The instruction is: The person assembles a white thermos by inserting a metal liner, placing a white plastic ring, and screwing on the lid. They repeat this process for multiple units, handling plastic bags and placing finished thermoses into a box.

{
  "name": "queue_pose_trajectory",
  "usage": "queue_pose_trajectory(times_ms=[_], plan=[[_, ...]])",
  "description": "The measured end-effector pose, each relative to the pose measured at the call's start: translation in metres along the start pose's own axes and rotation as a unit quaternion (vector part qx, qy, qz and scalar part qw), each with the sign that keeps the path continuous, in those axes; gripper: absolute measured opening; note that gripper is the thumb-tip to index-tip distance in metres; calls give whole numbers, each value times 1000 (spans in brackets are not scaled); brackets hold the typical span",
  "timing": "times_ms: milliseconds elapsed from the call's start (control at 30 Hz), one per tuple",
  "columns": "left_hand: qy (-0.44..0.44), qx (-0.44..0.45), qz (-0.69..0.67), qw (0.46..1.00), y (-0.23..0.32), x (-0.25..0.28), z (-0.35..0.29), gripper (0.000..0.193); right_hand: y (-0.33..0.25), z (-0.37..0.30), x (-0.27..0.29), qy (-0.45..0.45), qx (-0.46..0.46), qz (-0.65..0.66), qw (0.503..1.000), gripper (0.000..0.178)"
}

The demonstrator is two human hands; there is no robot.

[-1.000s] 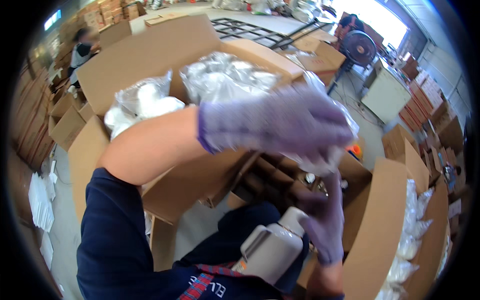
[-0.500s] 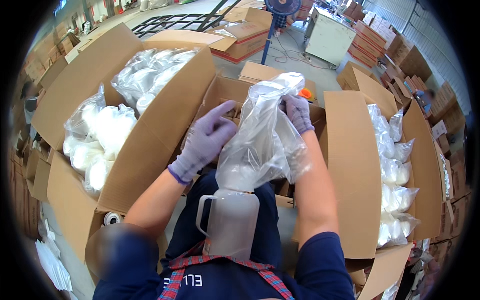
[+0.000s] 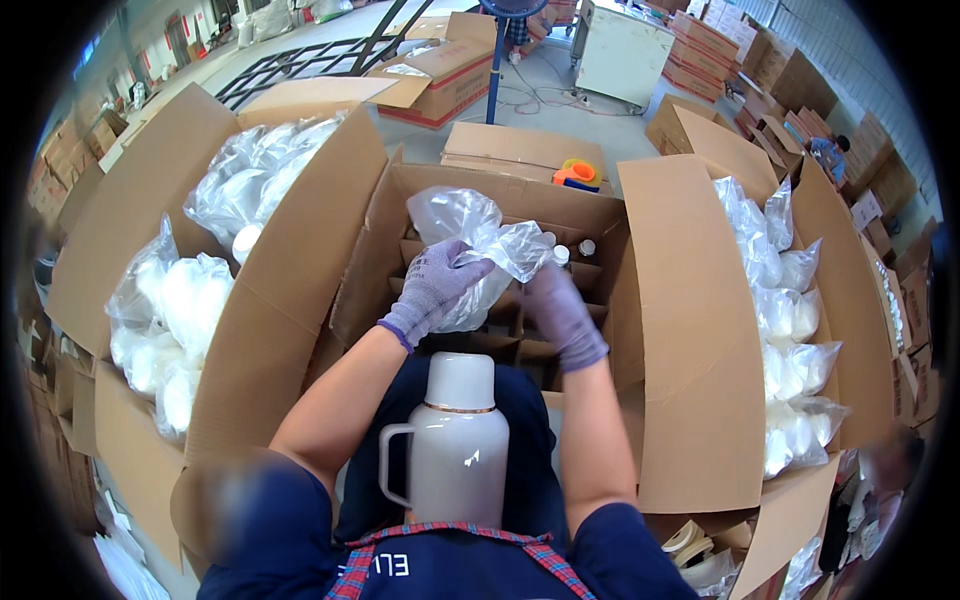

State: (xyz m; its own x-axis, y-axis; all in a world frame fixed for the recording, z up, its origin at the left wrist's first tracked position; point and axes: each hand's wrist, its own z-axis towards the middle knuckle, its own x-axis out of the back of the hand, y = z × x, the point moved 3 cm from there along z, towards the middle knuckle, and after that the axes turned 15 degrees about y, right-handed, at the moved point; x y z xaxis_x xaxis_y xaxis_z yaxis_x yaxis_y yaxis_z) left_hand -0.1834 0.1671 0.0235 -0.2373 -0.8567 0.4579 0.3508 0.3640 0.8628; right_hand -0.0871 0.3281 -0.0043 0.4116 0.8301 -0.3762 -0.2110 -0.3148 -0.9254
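Note:
A pale grey vacuum jug (image 3: pixel 460 455) with a side handle and a lighter cap stands upright in my lap, uncovered. Beyond it, above a carton with cardboard dividers (image 3: pixel 535 352), hangs a crumpled clear plastic bag (image 3: pixel 480 225). My left hand (image 3: pixel 438 285), in a grey-purple knit glove, is closed on the bag's near side. At the bag's right end is my gloved right hand (image 3: pixel 565 320), blurred by motion, so its grip does not show clearly. Several white-capped items (image 3: pixel 587 247) stand in the carton's right-hand cells.
On the left, an open carton (image 3: pixel 290 270) holds bagged white parts (image 3: pixel 195 310). Another open carton (image 3: pixel 695 340) on the right has more bagged parts (image 3: pixel 790 350). An orange tape dispenser (image 3: pixel 578 174) rests on a flap behind the divided carton. Other people are farther off.
The bag has come off the jug's top and moved forward over the divided carton. My left hand, open before, has closed on it. My right hand has come down and nearer.

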Motion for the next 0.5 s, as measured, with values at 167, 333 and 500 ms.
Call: queue_pose_trajectory(times_ms=[167, 333, 500], plan=[[-27, 36, -96, 994, -58, -17, -23, 32, 44, -9, 4, 218, -16, 34, 975, 31], [164, 110, -249, 948, -115, 25, -58, 16, 88, -45, 15, 284, -54, 204, 935, 26], [85, 201, -585, 781, -95, 38, -79, 15, 78, -49, 39, 218, 25, 55, 974, 26]])
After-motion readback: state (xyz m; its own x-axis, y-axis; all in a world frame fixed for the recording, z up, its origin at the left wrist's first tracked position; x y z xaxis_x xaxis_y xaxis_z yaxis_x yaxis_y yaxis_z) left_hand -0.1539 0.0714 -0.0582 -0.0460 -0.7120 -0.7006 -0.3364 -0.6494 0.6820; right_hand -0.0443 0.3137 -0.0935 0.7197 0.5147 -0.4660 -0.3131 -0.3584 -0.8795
